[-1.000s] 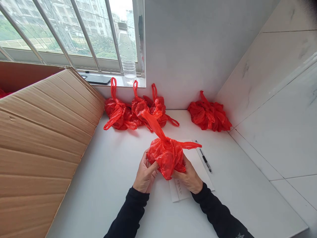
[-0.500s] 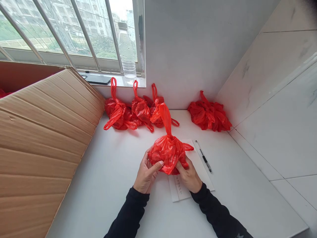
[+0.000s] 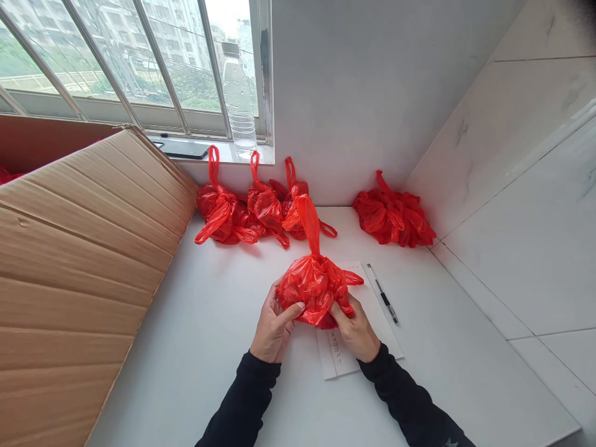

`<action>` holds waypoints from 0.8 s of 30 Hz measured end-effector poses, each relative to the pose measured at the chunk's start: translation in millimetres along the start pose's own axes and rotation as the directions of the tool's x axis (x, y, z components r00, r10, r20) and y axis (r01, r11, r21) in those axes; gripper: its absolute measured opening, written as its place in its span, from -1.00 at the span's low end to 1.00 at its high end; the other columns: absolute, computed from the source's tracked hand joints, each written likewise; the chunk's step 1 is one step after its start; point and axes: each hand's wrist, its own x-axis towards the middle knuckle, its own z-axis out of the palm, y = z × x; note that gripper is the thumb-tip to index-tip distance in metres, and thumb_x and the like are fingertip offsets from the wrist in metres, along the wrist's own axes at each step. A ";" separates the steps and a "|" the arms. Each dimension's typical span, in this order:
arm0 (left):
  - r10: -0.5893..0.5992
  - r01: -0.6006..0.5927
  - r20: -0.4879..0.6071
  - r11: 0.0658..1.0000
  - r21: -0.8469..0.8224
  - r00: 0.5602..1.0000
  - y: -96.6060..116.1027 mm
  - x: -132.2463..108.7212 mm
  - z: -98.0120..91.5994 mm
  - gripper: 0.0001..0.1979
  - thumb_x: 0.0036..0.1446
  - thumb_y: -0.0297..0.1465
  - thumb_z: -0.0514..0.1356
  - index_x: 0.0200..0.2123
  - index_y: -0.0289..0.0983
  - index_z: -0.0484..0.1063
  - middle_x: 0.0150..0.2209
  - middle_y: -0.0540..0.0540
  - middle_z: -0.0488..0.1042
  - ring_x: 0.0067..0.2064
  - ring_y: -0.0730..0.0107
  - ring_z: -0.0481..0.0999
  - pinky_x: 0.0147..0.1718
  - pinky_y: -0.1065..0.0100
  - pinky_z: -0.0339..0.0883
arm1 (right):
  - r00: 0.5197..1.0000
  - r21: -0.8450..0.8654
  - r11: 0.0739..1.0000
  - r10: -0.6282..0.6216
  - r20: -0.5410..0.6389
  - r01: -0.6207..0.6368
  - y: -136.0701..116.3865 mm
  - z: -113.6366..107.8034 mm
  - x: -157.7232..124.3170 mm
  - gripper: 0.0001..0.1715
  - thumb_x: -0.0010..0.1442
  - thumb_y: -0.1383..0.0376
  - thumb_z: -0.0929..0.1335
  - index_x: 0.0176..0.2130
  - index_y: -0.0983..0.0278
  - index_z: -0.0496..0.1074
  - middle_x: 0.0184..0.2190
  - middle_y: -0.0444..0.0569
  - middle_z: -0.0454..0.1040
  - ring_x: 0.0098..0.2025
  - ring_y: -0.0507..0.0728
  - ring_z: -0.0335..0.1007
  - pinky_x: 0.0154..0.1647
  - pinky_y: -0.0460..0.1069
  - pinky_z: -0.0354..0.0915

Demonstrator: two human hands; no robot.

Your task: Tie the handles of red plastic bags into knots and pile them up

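Between my two hands is a knotted red plastic bag (image 3: pixel 316 288), its loop handle pointing up and a loose end sticking out to the right. My left hand (image 3: pixel 274 326) grips its left side, thumb across the front. On the right side, my right hand (image 3: pixel 357 329) holds it with the thumb pressed into the plastic. What the bag contains is hidden. Partly under the bag and my right hand lies a notebook (image 3: pixel 336 354) with handwritten marks. A black-and-clear pen (image 3: pixel 382 293) rests to its right.
Three tied red bags (image 3: pixel 265 208) line the wall at the back. A crumpled heap of red bags (image 3: pixel 393 214) sits in the right corner. A large open cardboard box (image 3: pixel 93 261) takes up the left side. A clear bottle (image 3: pixel 239 102) and a dark flat device (image 3: pixel 179 149) stand on the sill.
Almost nothing differs. The held red bag and my left hand have shifted very slightly left; my right hand stays in place.
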 end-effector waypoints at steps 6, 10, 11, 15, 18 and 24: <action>0.029 -0.029 -0.017 1.000 0.002 0.999 2.2 -3.4 6.6 -0.25 -0.12 -0.43 0.48 0.17 -0.17 0.36 0.03 -0.18 0.54 0.09 0.00 0.52 0.01 0.13 0.47 | 1.000 -0.008 1.000 0.012 0.010 -0.012 3.5 -0.8 0.9 -0.66 0.17 0.06 0.48 -0.25 0.27 0.47 -0.35 -0.07 0.53 -0.27 0.18 0.43 -0.16 0.05 0.40; 0.059 -0.059 -0.028 0.998 0.005 0.998 2.5 -5.4 11.3 -0.29 -0.12 -0.37 0.49 0.14 -0.18 0.38 0.03 -0.20 0.54 0.10 -0.03 0.52 0.05 0.10 0.44 | 0.998 0.033 0.999 0.033 0.057 -0.035 1.7 -0.1 0.6 -0.63 0.14 0.06 0.50 -0.19 0.27 0.50 -0.30 -0.05 0.57 -0.25 0.20 0.46 -0.13 0.07 0.41; 0.066 -0.066 -0.035 0.998 0.008 0.997 2.1 -5.4 11.6 -0.29 -0.12 -0.36 0.49 0.13 -0.18 0.37 0.04 -0.20 0.54 0.10 -0.03 0.52 0.06 0.10 0.43 | 0.997 0.047 0.998 0.037 0.073 -0.040 0.6 0.0 0.3 -0.61 0.13 0.06 0.50 -0.16 0.27 0.50 -0.28 -0.04 0.58 -0.24 0.20 0.47 -0.13 0.07 0.42; 0.096 -0.095 -0.063 0.995 0.018 0.993 -0.1 -3.5 9.6 -0.31 -0.13 -0.37 0.50 0.10 -0.20 0.37 0.05 -0.21 0.54 0.12 -0.01 0.50 0.13 0.09 0.37 | 0.990 0.107 0.994 0.008 0.142 -0.023 -3.7 0.0 -1.4 -0.48 0.08 0.09 0.54 -0.02 0.22 0.48 -0.15 -0.03 0.59 -0.16 0.22 0.50 -0.05 0.08 0.43; 0.086 -0.083 -0.063 0.996 0.037 0.994 -1.9 -1.5 6.7 -0.30 -0.15 -0.39 0.51 0.08 -0.20 0.36 0.04 -0.20 0.54 0.13 -0.02 0.50 0.12 0.08 0.38 | 0.992 0.092 0.996 -0.017 0.129 0.005 -3.7 0.6 -1.9 -0.53 0.19 0.06 0.47 0.02 0.22 0.47 -0.09 0.00 0.58 -0.08 0.24 0.50 0.02 0.10 0.41; 0.074 -0.069 -0.068 0.995 0.069 0.995 -5.4 0.3 1.3 -0.26 -0.16 -0.41 0.51 0.12 -0.19 0.35 0.02 -0.18 0.56 0.10 0.02 0.52 0.08 0.14 0.40 | 0.998 0.014 1.000 -0.024 0.058 0.023 1.9 0.4 -1.2 -0.65 0.34 0.07 0.35 -0.07 0.26 0.50 -0.17 0.03 0.58 -0.14 0.21 0.48 -0.03 0.07 0.39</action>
